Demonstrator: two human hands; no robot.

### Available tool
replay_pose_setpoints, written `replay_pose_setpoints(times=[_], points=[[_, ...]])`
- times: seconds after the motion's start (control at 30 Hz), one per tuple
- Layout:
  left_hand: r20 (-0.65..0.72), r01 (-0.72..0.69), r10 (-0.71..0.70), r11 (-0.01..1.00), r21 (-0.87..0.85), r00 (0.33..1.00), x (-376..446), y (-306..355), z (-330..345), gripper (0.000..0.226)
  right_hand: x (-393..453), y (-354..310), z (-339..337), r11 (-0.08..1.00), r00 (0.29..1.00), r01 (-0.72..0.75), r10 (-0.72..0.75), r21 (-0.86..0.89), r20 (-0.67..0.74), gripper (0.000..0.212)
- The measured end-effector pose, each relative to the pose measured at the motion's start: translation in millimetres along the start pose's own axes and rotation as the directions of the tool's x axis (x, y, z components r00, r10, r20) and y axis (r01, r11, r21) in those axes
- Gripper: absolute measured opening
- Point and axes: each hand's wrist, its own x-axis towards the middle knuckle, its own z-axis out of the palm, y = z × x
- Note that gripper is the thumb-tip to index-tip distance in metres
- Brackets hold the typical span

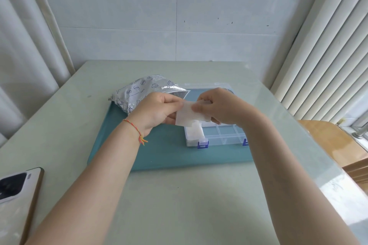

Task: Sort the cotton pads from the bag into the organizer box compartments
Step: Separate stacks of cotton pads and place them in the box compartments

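Both hands meet above the near-left part of the organizer box [223, 135], sharing a small stack of white cotton pads [188, 114]. The left hand [157, 110] pinches the stack's left edge, thumb on top and curled fingers beneath. The right hand [217, 106] grips the right side, its thumb pressing on the top pad and the other fingers folded round the far edge. The pads are flat, square-cornered and soft-looking, with a faintly fuzzy, matte surface; the top one sits slightly askew from those below it.

Directly under the hands, the box's left compartment already holds a pile of pads [194, 134]. The box is clear, hard plastic with thin dividers and blue clasps [202, 143] on its near edge; the compartments to the right look bare. Its open lid lies behind the hands.

The bag [139, 93] lies to the left of the box, crinkled and shiny, silver-white with printed round symbols, its mouth facing the hands. Box and bag rest on a smooth teal mat [169, 155] on a pale, glossy table [179, 205]. A thin red-and-yellow string bracelet [135, 128] circles the left wrist. A phone [18, 191] lies at the table's near-left edge.
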Motion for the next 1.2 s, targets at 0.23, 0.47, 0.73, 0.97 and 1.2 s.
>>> replay_pose_setpoints(times=[0.23,0.47,0.73,0.97,1.2], points=[[-0.291,-0.039,-0.024,0.977,-0.208,0.956,2.4,4.7,-4.3,0.014,2.5,3.6,-9.7,0.883,0.962,0.09,0.042,0.46,-0.27,0.011],[-0.199,-0.056,-0.022,0.924,-0.378,0.98,-4.4,15.9,3.3,0.011,5.5,-10.1,4.6,0.658,0.991,0.104,-0.003,0.746,-0.136,0.008],[-0.095,0.001,-0.046,0.903,-0.43,0.994,-5.1,19.6,7.5,0.023,13.0,-11.2,20.8,0.834,0.949,0.111,0.073,0.541,-0.306,0.019],[-0.213,-0.015,-0.055,0.95,-0.311,0.976,-4.2,13.0,8.7,0.008,11.4,-13.8,26.3,0.963,0.962,0.049,0.026,0.265,-0.272,0.035],[-0.294,0.0,-0.042,0.99,-0.142,0.955,-1.4,9.5,5.8,0.012,4.3,-13.3,19.0,0.993,0.977,0.115,-0.112,0.006,-0.184,0.038]])
